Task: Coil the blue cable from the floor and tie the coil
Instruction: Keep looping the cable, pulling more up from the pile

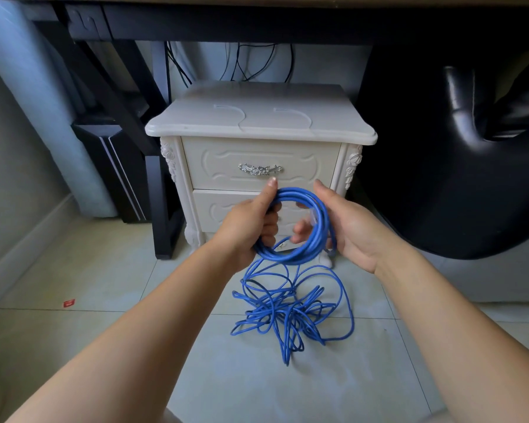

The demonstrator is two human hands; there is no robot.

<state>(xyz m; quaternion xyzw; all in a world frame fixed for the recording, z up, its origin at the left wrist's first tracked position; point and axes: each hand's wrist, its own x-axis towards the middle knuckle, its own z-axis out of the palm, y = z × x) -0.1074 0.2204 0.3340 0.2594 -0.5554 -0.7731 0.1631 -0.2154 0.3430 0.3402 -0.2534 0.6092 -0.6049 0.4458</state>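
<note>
Coiling partly done: left hand [251, 222] and right hand [345, 230] grip a small coil [290, 194]; most blue cable [287, 312] lies tangled on floor [104, 285], untied.

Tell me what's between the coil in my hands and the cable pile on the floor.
Only loose blue strands hanging from the coil down to the pile, seen in the head view.
</note>
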